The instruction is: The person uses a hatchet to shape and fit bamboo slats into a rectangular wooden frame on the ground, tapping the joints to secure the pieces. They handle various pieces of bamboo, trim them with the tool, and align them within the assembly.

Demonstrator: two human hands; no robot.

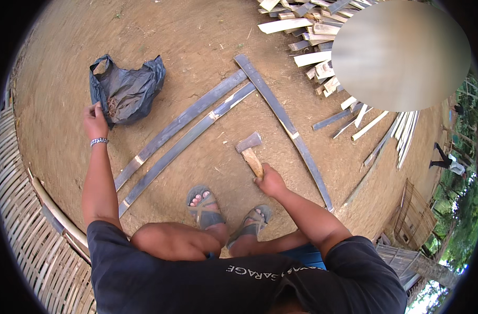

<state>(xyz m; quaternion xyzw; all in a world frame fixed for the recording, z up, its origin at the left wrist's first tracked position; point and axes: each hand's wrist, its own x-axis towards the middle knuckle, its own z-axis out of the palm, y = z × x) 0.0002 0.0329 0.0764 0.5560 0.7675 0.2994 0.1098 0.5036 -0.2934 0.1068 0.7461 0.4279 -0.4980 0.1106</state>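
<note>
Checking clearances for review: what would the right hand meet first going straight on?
Likely the nearer dark strip of the roughly parallel pair; depth is unclear, so the right hand may pass above it.

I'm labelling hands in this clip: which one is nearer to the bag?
Left. The left hand grips the bag at its lower-left edge; the right hand is well apart from it, below and to its right, holding the hatchet.
</note>
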